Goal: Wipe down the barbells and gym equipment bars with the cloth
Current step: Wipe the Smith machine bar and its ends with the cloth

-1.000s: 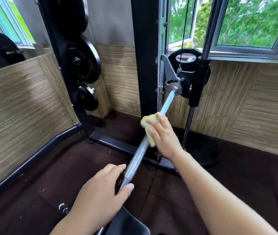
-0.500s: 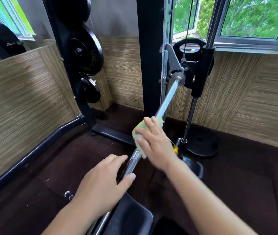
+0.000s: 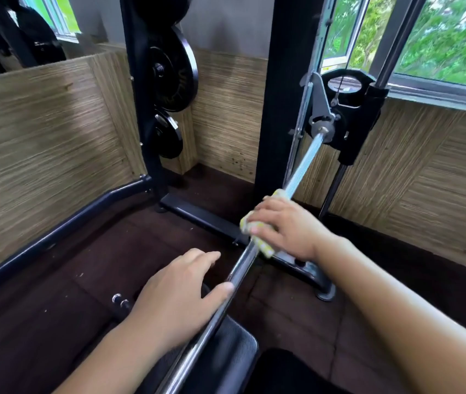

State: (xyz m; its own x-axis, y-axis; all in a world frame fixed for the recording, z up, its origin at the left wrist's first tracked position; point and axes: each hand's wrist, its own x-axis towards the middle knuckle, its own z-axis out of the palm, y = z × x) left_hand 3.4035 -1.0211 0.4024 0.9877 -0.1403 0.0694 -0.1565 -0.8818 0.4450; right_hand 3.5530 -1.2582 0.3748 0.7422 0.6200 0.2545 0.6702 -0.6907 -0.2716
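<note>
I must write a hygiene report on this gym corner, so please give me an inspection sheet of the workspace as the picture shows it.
Surface: dark brown rubber floor, a few pale specks.
Job's things: long chrome steel barbell bar fixed in a black sliding carriage; yellow-green cloth wrapped round the bar.
Clutter: round black weight plates stored on a black rack post.
Hands: right hand grips the cloth on the bar; left hand open, thumb touching the bar.
Cables: thin wire above the carriage.
Surroundings: wood-grain wall panels; window with green trees outside; black padded bench under the bar.
</note>
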